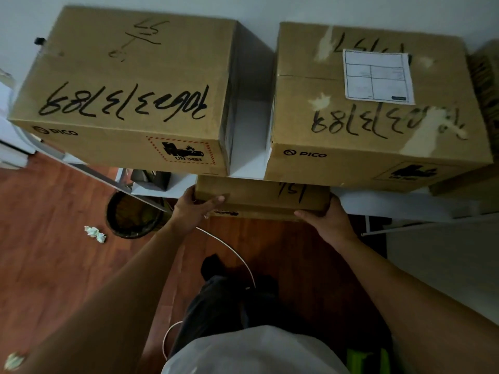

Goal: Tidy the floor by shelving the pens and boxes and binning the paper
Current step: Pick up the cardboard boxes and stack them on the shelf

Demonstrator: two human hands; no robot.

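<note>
A flat cardboard box (262,195) is being gripped at both ends by the left hand (195,205) and right hand (324,218), apparently being slid onto the lower shelf (391,203) edge.

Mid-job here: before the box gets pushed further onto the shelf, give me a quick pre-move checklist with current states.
1. Left hand grip on the box: ok, thumb curled over its top corner.
2. Right hand grip: ok, holding the box's right end.
3. Box level: ok.
4. Room under the two big boxes above: cannot tell, slot hidden.
5. Paper binned: not ok, lying on the floor beside the bin.
6. Cable at the feet: cannot tell whether it snags.
</note>
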